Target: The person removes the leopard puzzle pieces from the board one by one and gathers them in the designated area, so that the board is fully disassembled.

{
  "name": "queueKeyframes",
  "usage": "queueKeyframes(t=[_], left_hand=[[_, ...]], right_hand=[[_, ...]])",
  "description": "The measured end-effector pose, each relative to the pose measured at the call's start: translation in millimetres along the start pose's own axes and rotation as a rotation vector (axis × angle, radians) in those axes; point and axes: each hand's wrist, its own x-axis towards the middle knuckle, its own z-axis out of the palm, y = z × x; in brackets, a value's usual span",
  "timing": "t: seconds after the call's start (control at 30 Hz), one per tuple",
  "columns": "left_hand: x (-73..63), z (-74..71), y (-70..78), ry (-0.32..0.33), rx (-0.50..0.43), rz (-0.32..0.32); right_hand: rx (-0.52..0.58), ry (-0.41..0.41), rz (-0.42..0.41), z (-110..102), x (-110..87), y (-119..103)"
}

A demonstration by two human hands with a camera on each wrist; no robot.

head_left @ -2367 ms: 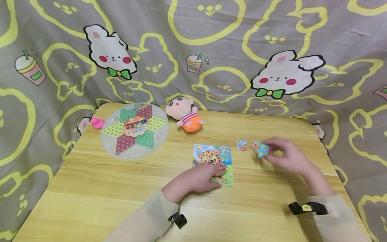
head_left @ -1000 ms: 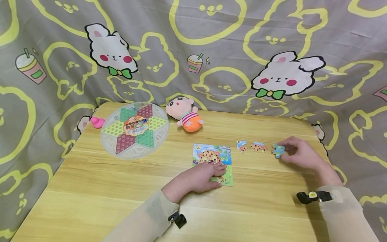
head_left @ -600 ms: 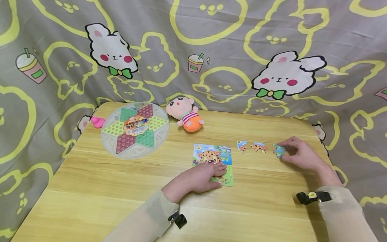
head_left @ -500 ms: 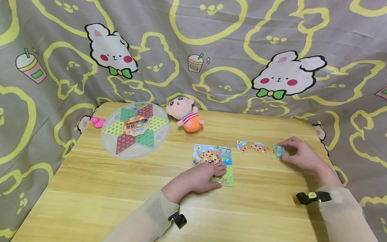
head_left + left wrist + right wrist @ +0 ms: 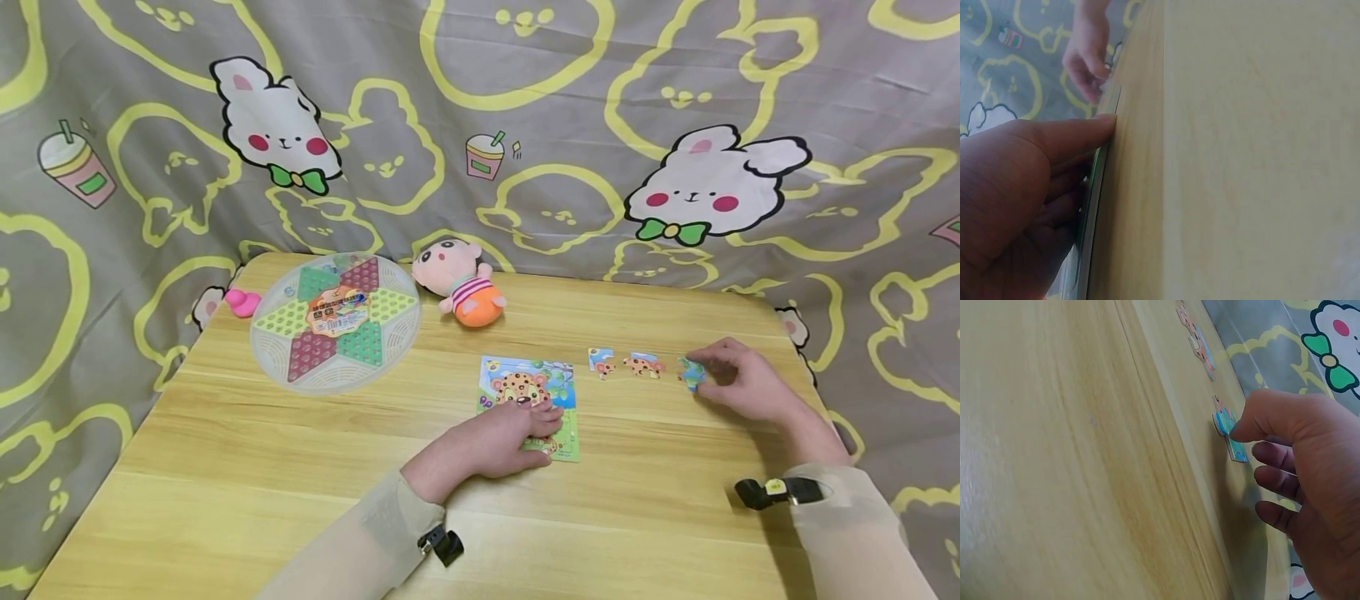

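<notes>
A leopard jigsaw puzzle board [image 5: 564, 417] lies flat at mid-table. My left hand [image 5: 506, 433] rests across its lower part and covers some of the picture; in the left wrist view the thumb [image 5: 1079, 137] lies against the board's edge. Farther right, my right hand [image 5: 742, 383] pinches a blue-green puzzle piece [image 5: 692, 375] low at the table. The right wrist view has the thumb on this puzzle piece [image 5: 1227, 425], with the forefinger mostly hidden. Left of it lie a spotted puzzle piece [image 5: 642, 365] and a corner puzzle piece [image 5: 601, 362].
On the wooden table [image 5: 300, 492], a round Chinese checkers board [image 5: 336, 323] lies at the back left, beside a pink toy duck [image 5: 242, 302]. A plush doll [image 5: 465, 287] lies near the patterned curtain [image 5: 555, 100] behind the table.
My right hand has moved right, taking the blue-green piece away from the spotted one and turning it a little. The left hand has stayed on the board.
</notes>
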Motion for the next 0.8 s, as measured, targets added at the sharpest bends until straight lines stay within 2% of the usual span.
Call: queueKeyframes(t=[0.3,0.57,0.8], left_hand=[[-0.3,-0.9,1.3,0.000,0.003,-0.001],[-0.1,-0.5,0.9,-0.001,0.004,-0.006],[1.6,0.3,1.2,0.003,0.021,-0.014]], right_hand=[[0.001,0.040,-0.016,-3,-2.7,-7],[0.027,0.083,-0.081,-2,-1.0,-15],[0.033,0.104,-0.093,-1,-0.7,-25]])
